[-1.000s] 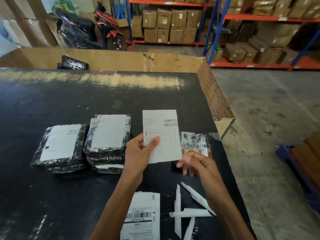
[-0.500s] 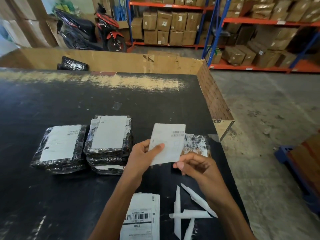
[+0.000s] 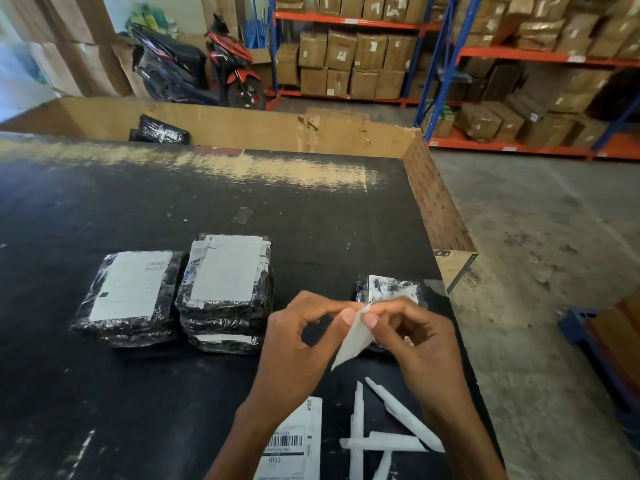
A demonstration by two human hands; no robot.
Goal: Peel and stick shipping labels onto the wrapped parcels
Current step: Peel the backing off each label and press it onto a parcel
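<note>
My left hand (image 3: pixel 298 344) and my right hand (image 3: pixel 412 341) both pinch the top corner of a white shipping label (image 3: pixel 351 341), which hangs edge-on between them above the black table (image 3: pixel 104 393). Just behind my right hand lies a small black wrapped parcel (image 3: pixel 391 292). To the left is a stack of wrapped parcels (image 3: pixel 227 292) with a label on the top one, and beside it a labelled parcel (image 3: pixel 130 296). A pile of unpeeled labels (image 3: pixel 294 445) lies near the front edge under my left forearm.
Several rolled white backing strips (image 3: pixel 384 441) lie by my right wrist. A large cardboard bin (image 3: pixel 242 126) behind the table holds a black parcel (image 3: pixel 161 131). The table's right edge drops to a concrete floor; shelving with boxes and a scooter stand farther back.
The label was held flat in my left hand facing me; it has come down and turned edge-on, and my right hand has risen to pinch its top corner too.
</note>
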